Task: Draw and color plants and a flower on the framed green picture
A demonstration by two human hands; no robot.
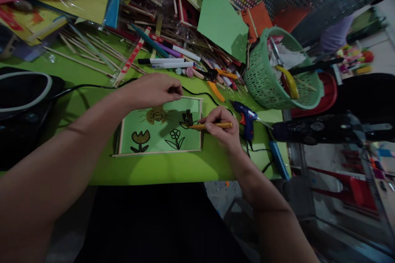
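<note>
- Head cam: my right hand (224, 126) grasps the orange marker (216, 125), tip at a flower drawing on the stick-framed green card (160, 137).
- Left hand (154, 89) at card's far edge; can't tell if it's pinching.
- Card on green desk (148, 172), glue gun (247, 118) right, white-barrelled markers (173, 65) beyond.

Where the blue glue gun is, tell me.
Head view: the glue gun lies on the table, just right of the right hand, in front of the green basket.
</note>
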